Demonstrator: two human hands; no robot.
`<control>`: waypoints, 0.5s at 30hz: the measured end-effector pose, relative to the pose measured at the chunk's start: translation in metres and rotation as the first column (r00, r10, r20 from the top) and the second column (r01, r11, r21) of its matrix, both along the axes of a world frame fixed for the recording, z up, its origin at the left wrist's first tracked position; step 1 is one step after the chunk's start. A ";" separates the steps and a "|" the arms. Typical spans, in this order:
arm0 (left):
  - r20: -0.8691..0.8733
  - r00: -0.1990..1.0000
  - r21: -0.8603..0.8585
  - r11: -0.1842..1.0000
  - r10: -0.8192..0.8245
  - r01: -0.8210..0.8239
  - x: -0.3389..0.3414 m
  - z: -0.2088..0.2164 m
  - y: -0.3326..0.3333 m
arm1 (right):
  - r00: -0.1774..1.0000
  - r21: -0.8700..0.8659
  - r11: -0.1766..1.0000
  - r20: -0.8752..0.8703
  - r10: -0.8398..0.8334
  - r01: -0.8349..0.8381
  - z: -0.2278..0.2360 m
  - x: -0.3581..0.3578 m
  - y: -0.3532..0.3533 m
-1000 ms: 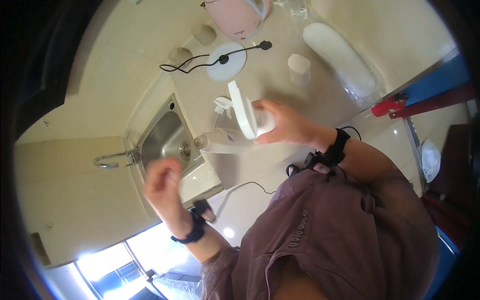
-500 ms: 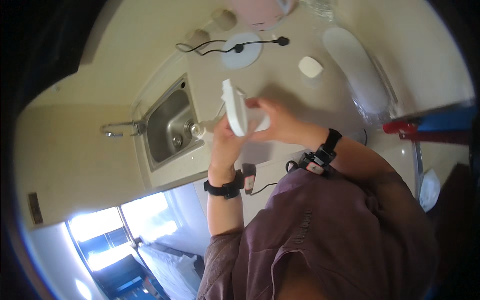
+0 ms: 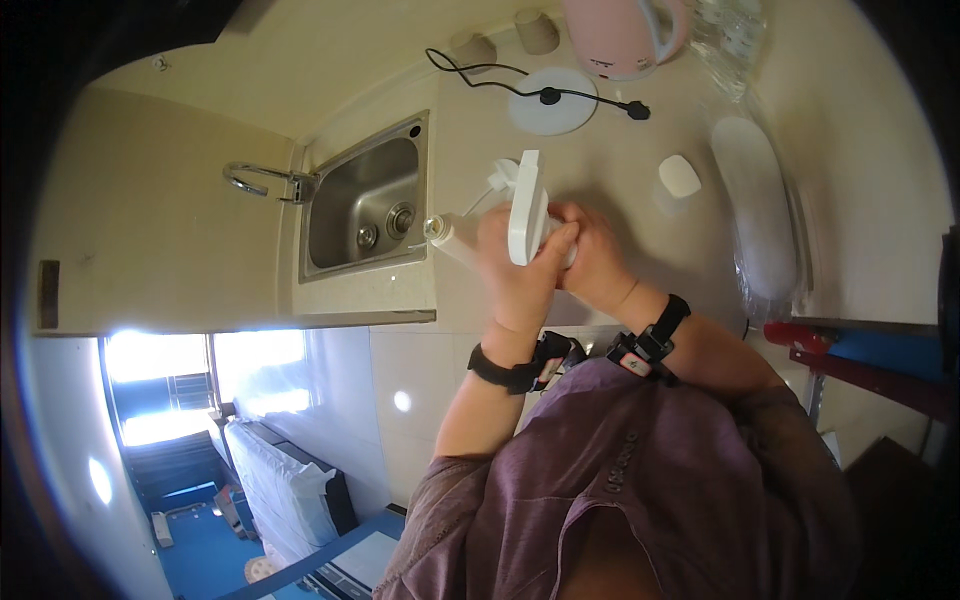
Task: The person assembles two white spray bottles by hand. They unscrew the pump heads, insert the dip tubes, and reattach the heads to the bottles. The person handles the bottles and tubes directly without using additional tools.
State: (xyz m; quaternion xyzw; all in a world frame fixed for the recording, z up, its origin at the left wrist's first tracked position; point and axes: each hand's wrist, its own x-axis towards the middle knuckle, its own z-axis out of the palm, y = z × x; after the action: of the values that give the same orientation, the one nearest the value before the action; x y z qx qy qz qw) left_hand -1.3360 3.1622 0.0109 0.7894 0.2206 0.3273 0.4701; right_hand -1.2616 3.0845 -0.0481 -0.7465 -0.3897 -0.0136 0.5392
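Note:
Over the counter, both my hands are closed together around a white spray bottle (image 3: 527,210) whose long, flat head points away from me. My left hand (image 3: 513,275) wraps it from the left, and my right hand (image 3: 600,262) grips from the right, fingers meeting the left thumb. Most of the bottle's body is hidden by my hands. Just left of my left hand stands an uncapped white bottle (image 3: 455,240) with its round mouth showing. Beyond my hands lies a white pump head (image 3: 503,176) with a thin tube.
A steel sink (image 3: 362,200) with a curved tap (image 3: 262,182) is at the left. Farther back are a pink kettle (image 3: 620,35), its white base (image 3: 552,102) with black cord, and two beige cups (image 3: 537,32). A white-capped container (image 3: 679,177) and a long wrapped white item (image 3: 752,200) stand right.
My view has shifted, moving the counter rightward in the picture. My right hand has closed in around the spray bottle against my left. The pump head beyond has come into clearer sight.

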 end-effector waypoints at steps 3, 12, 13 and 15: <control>0.058 0.996 -0.026 0.998 -0.060 0.062 -0.002 0.009 -0.003 | 0.999 0.008 1.000 0.023 -0.026 0.026 -0.002 -0.003 0.001; -0.128 0.991 -0.004 1.000 0.024 -0.024 0.004 0.009 -0.004 | 0.993 -0.039 0.997 -0.104 0.063 -0.067 0.014 0.016 -0.018; -0.105 0.994 -0.012 1.000 0.027 -0.029 0.009 0.013 -0.011 | 0.994 -0.036 0.997 -0.095 0.059 -0.062 0.011 0.019 -0.018; -0.084 0.996 -0.057 0.998 -0.006 0.001 0.013 0.015 -0.018 | 0.997 -0.013 0.999 -0.070 0.046 -0.047 0.007 0.022 -0.021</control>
State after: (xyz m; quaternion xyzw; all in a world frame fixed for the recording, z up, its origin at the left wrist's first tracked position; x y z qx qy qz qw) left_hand -1.3233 3.1443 0.0262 0.7891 0.2481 0.2865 0.4834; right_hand -1.2396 3.0636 -0.0406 -0.7411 -0.3883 0.0278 0.5470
